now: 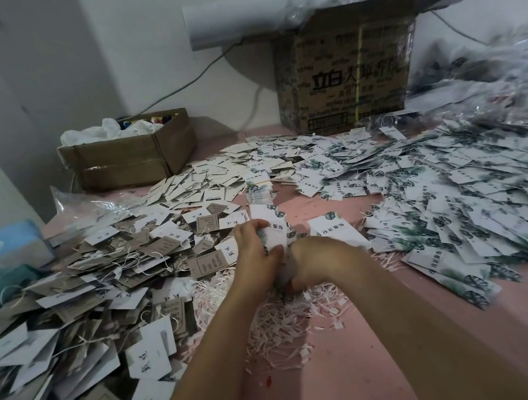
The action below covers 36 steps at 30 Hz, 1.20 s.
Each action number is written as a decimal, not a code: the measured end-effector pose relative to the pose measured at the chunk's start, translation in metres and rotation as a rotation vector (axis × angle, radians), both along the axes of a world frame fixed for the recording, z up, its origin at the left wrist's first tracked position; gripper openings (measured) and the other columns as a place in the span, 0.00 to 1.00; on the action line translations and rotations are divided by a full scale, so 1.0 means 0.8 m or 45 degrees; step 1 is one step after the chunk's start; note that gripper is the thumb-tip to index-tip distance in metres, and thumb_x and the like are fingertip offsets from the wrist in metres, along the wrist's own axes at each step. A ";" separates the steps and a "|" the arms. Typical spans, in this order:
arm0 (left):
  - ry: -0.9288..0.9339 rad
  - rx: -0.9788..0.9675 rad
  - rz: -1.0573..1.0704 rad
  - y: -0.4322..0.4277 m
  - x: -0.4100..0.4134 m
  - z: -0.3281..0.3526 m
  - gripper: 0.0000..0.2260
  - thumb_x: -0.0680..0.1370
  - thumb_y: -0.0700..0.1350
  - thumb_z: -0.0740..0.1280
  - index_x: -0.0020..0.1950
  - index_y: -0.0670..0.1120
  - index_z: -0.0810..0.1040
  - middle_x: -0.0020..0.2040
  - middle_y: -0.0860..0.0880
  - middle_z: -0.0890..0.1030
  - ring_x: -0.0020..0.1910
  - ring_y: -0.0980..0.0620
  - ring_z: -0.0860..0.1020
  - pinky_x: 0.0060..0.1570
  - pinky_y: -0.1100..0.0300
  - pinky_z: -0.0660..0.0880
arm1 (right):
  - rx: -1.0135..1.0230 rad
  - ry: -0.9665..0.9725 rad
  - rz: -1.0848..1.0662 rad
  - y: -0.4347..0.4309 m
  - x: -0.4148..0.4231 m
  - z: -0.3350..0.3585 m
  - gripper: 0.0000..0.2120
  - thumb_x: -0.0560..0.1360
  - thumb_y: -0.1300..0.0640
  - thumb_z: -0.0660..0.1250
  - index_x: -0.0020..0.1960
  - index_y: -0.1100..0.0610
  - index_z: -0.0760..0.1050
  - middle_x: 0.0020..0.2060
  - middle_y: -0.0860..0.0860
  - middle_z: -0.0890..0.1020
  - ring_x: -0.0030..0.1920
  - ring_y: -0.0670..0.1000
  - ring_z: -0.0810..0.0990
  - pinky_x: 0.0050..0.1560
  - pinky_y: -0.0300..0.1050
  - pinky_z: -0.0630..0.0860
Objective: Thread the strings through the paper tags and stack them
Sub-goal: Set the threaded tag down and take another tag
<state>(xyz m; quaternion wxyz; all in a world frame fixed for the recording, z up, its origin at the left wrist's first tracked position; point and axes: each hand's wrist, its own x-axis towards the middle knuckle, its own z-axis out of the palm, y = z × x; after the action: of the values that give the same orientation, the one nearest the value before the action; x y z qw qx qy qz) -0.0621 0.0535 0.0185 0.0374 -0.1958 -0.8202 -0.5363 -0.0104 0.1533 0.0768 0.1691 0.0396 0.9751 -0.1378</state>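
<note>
Hands meet mid-bench: left hand grips a leaf-print tag; right hand is curled just below it (I cannot tell what it pinches). Strings heaped under the wrists on the bench; loose tags piled right.
</note>
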 end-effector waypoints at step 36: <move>-0.216 -0.521 -0.342 0.015 -0.034 0.041 0.31 0.71 0.36 0.70 0.71 0.49 0.63 0.55 0.47 0.73 0.55 0.47 0.75 0.56 0.52 0.74 | 0.123 0.144 -0.042 0.002 0.002 0.004 0.11 0.74 0.62 0.63 0.57 0.60 0.72 0.32 0.51 0.67 0.40 0.54 0.71 0.42 0.46 0.69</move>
<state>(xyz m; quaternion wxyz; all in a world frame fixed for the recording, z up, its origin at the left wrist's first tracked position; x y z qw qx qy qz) -0.0894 0.0652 0.0515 -0.1435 -0.2606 -0.8785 -0.3738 -0.0086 0.1549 0.0797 0.1092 0.0558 0.9879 -0.0953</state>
